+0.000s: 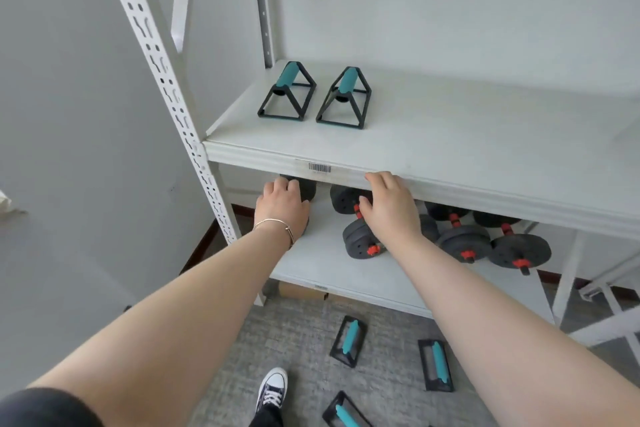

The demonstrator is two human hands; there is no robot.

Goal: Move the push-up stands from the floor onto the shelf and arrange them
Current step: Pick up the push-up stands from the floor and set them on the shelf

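Two push-up stands, black triangular frames with teal grips, stand side by side on the white shelf (450,135): the left stand (287,92) and the right stand (344,97). Three more lie on the grey floor: one stand (349,341) nearest the shelf, another stand (435,365) to its right, and a third stand (346,414) at the bottom edge. My left hand (282,204) and my right hand (389,204) hover just below the shelf's front edge, fingers loosely apart, holding nothing.
Black dumbbells (464,239) with red collars lie on the lower shelf (322,263). A perforated white upright (166,80) stands at left against a grey wall. My sneaker (272,388) is on the floor. Another white frame (602,305) stands at right.
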